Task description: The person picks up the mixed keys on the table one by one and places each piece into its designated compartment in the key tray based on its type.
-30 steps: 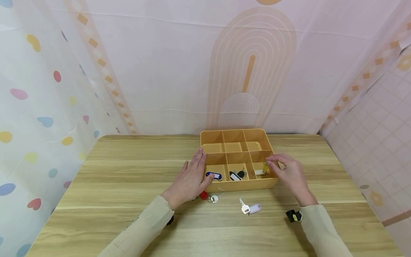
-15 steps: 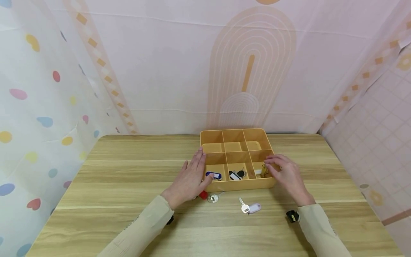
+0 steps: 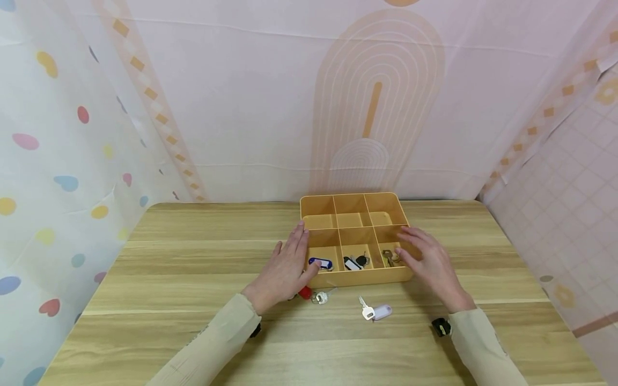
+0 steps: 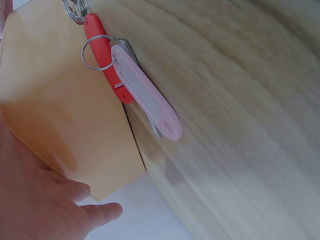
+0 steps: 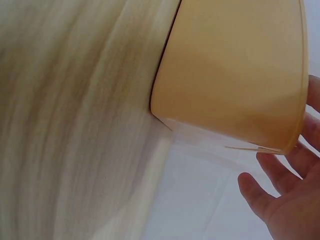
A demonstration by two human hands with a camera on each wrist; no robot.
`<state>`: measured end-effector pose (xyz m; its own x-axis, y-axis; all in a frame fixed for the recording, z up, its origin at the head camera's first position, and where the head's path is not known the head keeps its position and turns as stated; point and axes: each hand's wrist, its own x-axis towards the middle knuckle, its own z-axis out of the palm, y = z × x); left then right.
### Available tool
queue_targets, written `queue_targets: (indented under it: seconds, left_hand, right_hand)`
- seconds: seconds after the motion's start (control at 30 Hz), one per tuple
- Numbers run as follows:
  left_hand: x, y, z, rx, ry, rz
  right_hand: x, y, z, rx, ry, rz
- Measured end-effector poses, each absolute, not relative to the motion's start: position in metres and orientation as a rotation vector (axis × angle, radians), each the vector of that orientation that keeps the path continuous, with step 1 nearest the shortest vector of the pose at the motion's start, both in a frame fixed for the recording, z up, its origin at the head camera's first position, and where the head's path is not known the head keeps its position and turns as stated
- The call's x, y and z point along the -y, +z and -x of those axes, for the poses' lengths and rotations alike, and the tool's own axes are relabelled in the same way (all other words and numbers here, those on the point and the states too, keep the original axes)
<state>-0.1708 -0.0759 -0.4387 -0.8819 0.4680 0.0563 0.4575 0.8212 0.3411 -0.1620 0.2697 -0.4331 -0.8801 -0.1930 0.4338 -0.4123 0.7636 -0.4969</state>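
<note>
An orange-yellow tray with several compartments stands on the table. My left hand lies along its left side with fingers extended, the thumb over the front left compartment. A blue key tag lies in that compartment. In the front middle one are a black key tag and dark keys. My right hand is at the tray's right wall, fingers spread, thumb over the front right compartment. Brassy keys lie there. In the right wrist view my right hand reaches over the tray's edge, holding nothing visible.
In front of the tray, a silver key with a lilac tag lies on the table. A red key tag and a pink key tag lie against the tray's front wall. A patterned cloth hangs behind.
My right hand has let go of a yellow key tag in the front right compartment, and its fingers have spread apart. The left hand has stayed in place.
</note>
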Motion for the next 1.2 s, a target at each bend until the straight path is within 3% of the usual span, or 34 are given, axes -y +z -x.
queue_targets:
  seconds: [0.8, 1.2]
  left_hand:
    - [0.078, -0.438, 0.172, -2.964, 0.547, -0.775]
    - [0.077, -0.439, 0.172, -2.963, 0.541, -0.789]
  right_hand:
    - [-0.26, -0.424, 0.115, 2.506, 0.802, -0.64]
    - [-0.251, -0.427, 0.098, 2.362, 0.824, -0.901]
